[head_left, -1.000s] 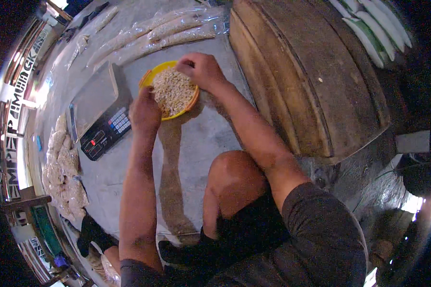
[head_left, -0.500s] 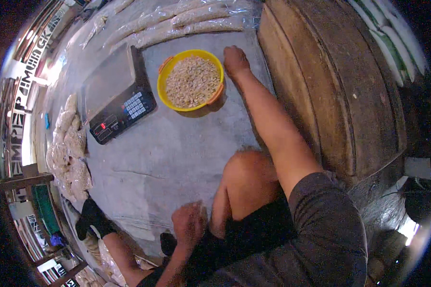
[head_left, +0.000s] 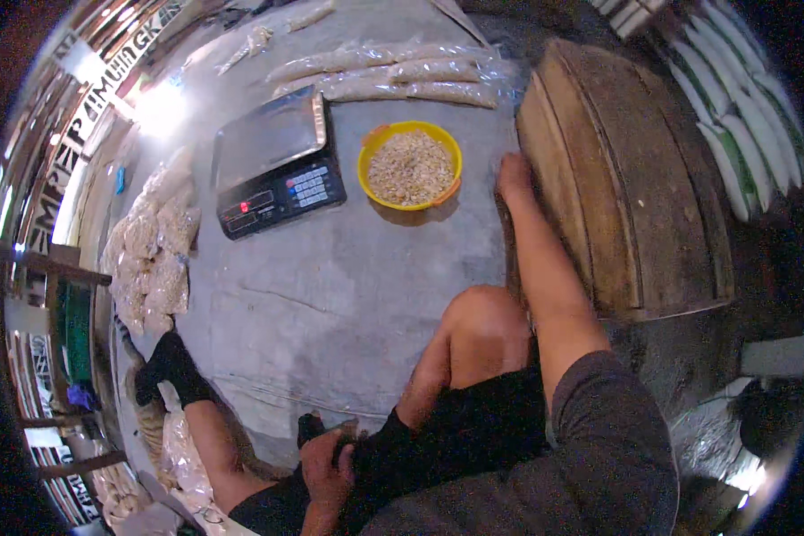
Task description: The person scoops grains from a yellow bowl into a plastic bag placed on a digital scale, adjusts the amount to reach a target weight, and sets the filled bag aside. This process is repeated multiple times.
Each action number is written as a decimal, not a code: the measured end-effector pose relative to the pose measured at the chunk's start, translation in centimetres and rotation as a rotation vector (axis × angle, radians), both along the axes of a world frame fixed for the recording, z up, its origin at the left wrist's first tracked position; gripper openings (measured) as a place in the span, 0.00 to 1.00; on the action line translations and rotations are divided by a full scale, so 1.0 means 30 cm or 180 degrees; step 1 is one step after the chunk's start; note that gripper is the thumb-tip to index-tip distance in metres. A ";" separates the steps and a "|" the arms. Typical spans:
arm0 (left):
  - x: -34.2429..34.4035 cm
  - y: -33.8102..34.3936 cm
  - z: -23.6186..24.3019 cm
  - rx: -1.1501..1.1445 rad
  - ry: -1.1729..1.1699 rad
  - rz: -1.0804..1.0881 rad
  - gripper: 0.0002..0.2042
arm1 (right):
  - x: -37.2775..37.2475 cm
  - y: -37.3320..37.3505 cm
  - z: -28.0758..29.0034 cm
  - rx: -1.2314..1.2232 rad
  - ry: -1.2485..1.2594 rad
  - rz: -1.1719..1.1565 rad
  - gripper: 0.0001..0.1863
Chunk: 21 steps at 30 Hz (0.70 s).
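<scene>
A yellow basin (head_left: 458,161) with orange handles holds many small pale pieces (head_left: 411,167), like beans or seeds. It stands on the grey mat, to the right of a digital scale (head_left: 281,183) with a bare metal pan and a lit red display. To the right of the basin, apart from it, my right hand (head_left: 514,179) is beside the wooden block; its fingers look curled, and their inside is hidden. Low over my lap, my left hand (head_left: 326,469) has its thumb apart from its fingers, near my dark-socked foot (head_left: 310,427). Nothing shows in it.
Long clear bags (head_left: 447,92) of pale filling lie beyond the basin. More filled bags (head_left: 156,241) are heaped at the left. A large wooden block (head_left: 634,179) flanks my right arm, with white and green wrapped packs (head_left: 732,116) past it.
The view has shifted, so basin and scale appear farther right. My right hand has drawn away from the basin toward the wooden block. My left hand has lowered toward my lap.
</scene>
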<state>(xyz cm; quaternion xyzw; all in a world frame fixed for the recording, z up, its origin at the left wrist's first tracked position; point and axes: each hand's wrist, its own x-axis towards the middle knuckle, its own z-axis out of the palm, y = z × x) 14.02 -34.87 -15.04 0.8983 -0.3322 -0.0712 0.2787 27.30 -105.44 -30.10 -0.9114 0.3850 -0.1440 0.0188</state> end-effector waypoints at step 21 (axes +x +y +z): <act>-0.332 0.524 0.196 0.0691 -0.0716 0.2923 0.37 | 0.309 -0.152 0.131 0.0124 -0.1517 0.1129 0.18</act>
